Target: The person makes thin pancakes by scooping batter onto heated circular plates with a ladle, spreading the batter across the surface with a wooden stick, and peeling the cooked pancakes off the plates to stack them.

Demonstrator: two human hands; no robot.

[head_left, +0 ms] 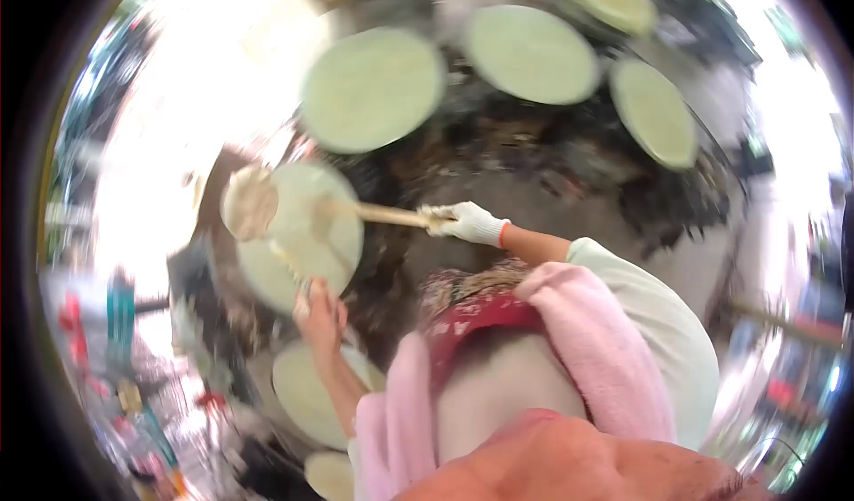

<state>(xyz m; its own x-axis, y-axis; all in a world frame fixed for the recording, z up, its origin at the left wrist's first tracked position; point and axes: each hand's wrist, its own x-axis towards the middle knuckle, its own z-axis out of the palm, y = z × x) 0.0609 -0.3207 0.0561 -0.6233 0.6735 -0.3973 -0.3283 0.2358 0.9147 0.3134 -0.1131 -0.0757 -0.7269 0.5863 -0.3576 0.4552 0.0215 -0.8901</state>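
My left hand (322,316), bare, is closed around the handle of a ladle (251,202). The ladle's round bowl looks full of pale, thick batter and hangs over the left edge of a large round disc coated pale white-green (258,274). In a white knit glove with an orange cuff, my right hand (467,224) grips a light wooden-handled spreader (391,215). The spreader's far end is blurred over the right part of the same disc, and whether it touches the surface I cannot tell.
More pale round discs (374,90) (532,55) (654,114) curve around the far side and right. Another disc (320,390) lies below my left forearm. Dark, littered ground (534,163) lies between them. Blurred bottles (121,310) stand at the left.
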